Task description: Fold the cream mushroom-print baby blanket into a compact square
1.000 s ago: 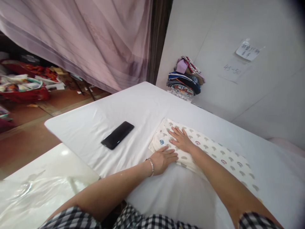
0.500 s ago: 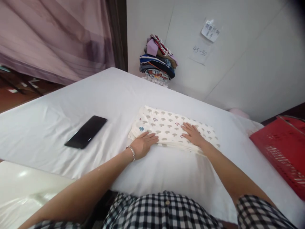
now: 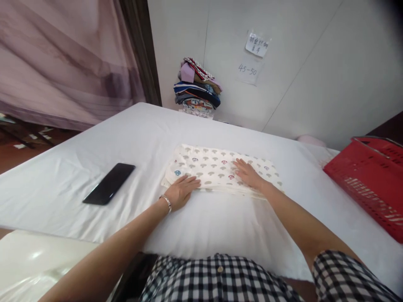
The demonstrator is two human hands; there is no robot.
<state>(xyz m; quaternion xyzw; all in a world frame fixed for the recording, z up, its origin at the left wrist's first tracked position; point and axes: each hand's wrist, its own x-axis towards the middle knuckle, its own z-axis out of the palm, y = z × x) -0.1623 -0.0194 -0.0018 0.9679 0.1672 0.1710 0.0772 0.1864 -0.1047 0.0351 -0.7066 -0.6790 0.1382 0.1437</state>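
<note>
A folded cream cloth (image 3: 210, 165) printed with mushrooms lies flat on the white-covered table (image 3: 201, 222), its long side running across in front of me. My left hand (image 3: 180, 192) rests flat at its near left corner, fingers stretched out over the fabric, a silver bracelet on the wrist. On the right half of the cloth lies my right hand (image 3: 249, 173), palm down with the fingers spread. Both hands press on the top layer and grip nothing. What kind of fabric item it is, the folds do not show.
A black phone (image 3: 109, 183) lies left of the cloth. Folded clothes (image 3: 198, 90) are stacked beyond the far edge, against the wall. A red plastic basket (image 3: 368, 180) stands at the right. Paper notes (image 3: 257, 45) hang on the wall; a pink curtain (image 3: 63, 63) hangs at the left.
The camera view has shifted slightly, so everything sits a little lower and further left. My right hand has slid slightly across the cloth; the left stays at its corner.
</note>
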